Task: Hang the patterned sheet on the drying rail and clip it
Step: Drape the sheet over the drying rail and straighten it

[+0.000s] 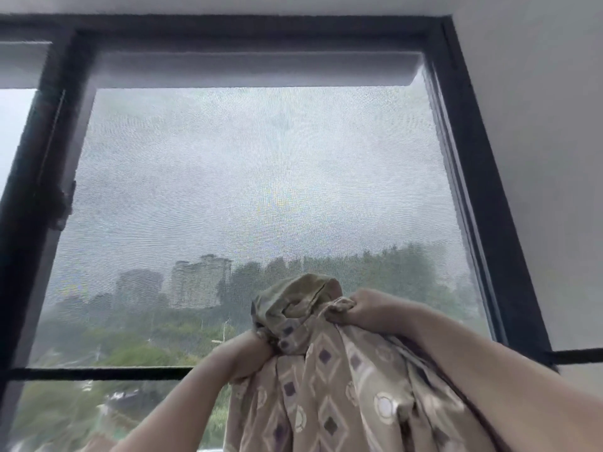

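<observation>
The patterned sheet [329,380] is beige with purple diamonds and white circles. It is bunched at the top and hangs down out of the bottom of the view. My left hand [239,357] grips the gathered cloth on its left side. My right hand [368,309] clutches a fold a little higher on the right. Both arms are raised in front of the window. No drying rail and no clip is in view.
A large window with a dark frame [483,177] and a mesh screen [248,177] fills the view. A dark horizontal bar [98,373] crosses its lower part. A white wall [548,158] rises on the right. Trees and buildings lie outside.
</observation>
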{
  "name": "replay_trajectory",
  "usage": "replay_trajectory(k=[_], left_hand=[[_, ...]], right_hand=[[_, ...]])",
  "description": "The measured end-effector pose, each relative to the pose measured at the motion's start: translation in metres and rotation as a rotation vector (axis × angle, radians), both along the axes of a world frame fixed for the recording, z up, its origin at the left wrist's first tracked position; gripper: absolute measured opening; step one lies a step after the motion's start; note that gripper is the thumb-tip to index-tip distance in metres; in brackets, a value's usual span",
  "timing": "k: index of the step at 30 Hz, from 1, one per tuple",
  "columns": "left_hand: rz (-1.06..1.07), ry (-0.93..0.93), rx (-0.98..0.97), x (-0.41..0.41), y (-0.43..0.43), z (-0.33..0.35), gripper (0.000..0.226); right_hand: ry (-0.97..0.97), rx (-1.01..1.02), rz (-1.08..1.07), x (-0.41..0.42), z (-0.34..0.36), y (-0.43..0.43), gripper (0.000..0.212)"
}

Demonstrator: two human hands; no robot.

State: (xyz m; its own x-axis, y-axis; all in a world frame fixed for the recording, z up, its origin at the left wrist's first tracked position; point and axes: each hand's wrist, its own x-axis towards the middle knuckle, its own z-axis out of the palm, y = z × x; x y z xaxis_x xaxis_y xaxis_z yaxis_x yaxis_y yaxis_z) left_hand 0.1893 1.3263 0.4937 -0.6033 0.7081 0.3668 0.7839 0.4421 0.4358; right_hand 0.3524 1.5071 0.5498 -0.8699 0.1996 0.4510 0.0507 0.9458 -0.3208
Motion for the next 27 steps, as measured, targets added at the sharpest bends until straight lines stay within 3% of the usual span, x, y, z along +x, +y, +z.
replay_trajectory(k=[3, 6, 8, 11, 16, 18, 22, 27], left_hand=[[0.003, -0.079, -0.045, 0.001, -0.004, 0.004, 0.033], [0.000, -0.221, -0.072, 0.006, -0.010, 0.008, 0.035], [0.010, -0.274, -0.127, 0.015, -0.013, 0.010, 0.036], [0.036, -0.321, -0.213, 0.023, -0.019, 0.017, 0.039], [0.074, -0.384, -0.242, 0.033, -0.043, 0.019, 0.040], [0.054, -0.398, -0.197, 0.034, -0.054, 0.020, 0.051], [-0.028, -0.431, -0.049, 0.031, -0.077, 0.023, 0.050], [0.040, -0.218, -0.040, 0.045, -0.096, 0.027, 0.047]], right_hand=[[-0.112, 0.027, 0.029, 0.001, -0.008, -0.007, 0.044], [-0.230, 0.041, 0.064, 0.001, -0.012, -0.013, 0.081], [-0.305, 0.004, 0.088, 0.002, -0.015, -0.017, 0.090], [-0.365, -0.024, 0.105, 0.004, -0.021, -0.024, 0.069], [-0.301, -0.116, 0.289, 0.006, -0.034, -0.030, 0.038], [-0.272, -0.180, 0.318, 0.011, -0.035, -0.034, 0.041], [-0.186, -0.233, 0.313, 0.022, -0.033, -0.050, 0.055], [-0.060, -0.147, 0.142, 0.062, -0.019, -0.079, 0.014]])
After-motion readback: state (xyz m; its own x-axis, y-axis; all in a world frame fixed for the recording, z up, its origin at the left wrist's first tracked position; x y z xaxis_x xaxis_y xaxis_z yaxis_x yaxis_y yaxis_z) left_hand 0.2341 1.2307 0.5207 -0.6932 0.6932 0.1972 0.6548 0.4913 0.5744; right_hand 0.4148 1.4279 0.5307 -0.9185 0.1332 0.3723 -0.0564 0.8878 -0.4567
